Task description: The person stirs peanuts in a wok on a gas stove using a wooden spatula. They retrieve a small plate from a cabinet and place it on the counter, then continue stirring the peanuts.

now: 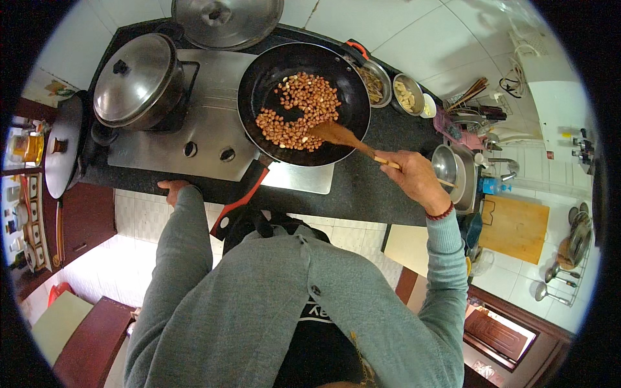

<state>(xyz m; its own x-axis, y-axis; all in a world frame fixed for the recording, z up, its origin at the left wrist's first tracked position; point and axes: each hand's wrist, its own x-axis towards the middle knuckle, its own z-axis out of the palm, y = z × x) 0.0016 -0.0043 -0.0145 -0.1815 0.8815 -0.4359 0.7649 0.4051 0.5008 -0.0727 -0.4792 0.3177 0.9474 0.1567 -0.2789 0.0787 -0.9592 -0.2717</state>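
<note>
My right hand [412, 174] grips the handle of a wooden spatula [339, 135]. Its broad blade rests among the reddish-brown peanuts [310, 99] in a black wok [257, 89]. The peanuts form a curved heap around a bare patch, and a few pale ones show among them. The wok stands on the right part of a steel gas hob [213, 140], its black-and-red handle [242, 194] pointing towards my body. At the dark counter's front edge, left of that handle, my left hand [175, 190] rests with nothing visible in it; its fingers are partly hidden.
A lidded steel pot [138, 80] occupies the left burner. A large lid [225, 22] leans against the back wall. Right of the wok stand metal bowls of food [407, 94] and a small white bowl [429, 105]. Farther right are a sink [470, 182] and a wooden cutting board [516, 230].
</note>
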